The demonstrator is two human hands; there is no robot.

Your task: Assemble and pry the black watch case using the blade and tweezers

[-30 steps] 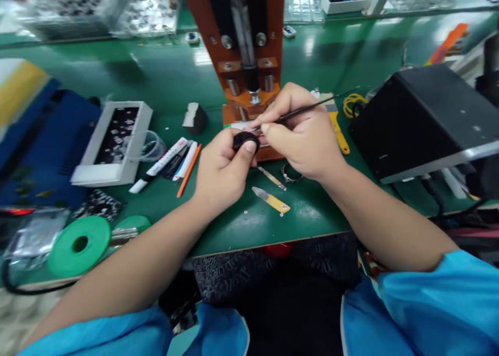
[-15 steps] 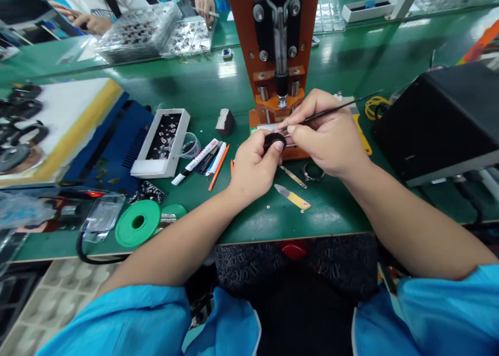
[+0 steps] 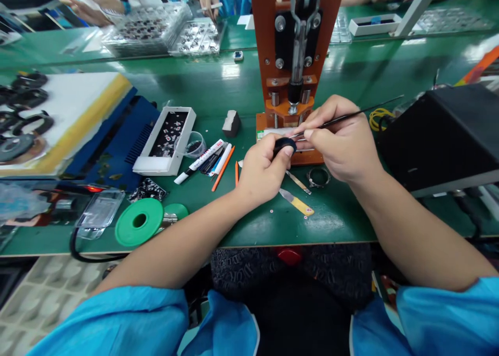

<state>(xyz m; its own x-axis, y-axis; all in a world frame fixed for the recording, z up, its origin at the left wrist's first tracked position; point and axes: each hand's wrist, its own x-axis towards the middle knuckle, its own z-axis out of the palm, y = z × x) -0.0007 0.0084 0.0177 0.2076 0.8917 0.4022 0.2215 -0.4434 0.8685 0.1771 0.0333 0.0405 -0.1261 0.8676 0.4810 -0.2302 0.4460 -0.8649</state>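
Between thumb and fingers, my left hand (image 3: 265,168) grips a small round black part (image 3: 284,145). Thin dark tweezers (image 3: 351,115) are pinched in my right hand (image 3: 343,140), their tip at the top of the black part. Both hands are just in front of the orange press (image 3: 288,91). Below them on the green bench (image 3: 249,226) lie a yellow-handled blade (image 3: 298,203), a narrow blade (image 3: 299,182) and a dark metal ring (image 3: 318,177).
Left are a white box of small parts (image 3: 187,137), a clear cup, pens (image 3: 205,161), a dark block (image 3: 232,123) and a green spool (image 3: 139,221). A black box (image 3: 440,137) stands right. Other people's hands and clear trays (image 3: 198,36) are across the bench.
The camera view has shifted, so the press and both hands appear farther right. My hands keep the black part and the tweezers, in nearly the same pose.
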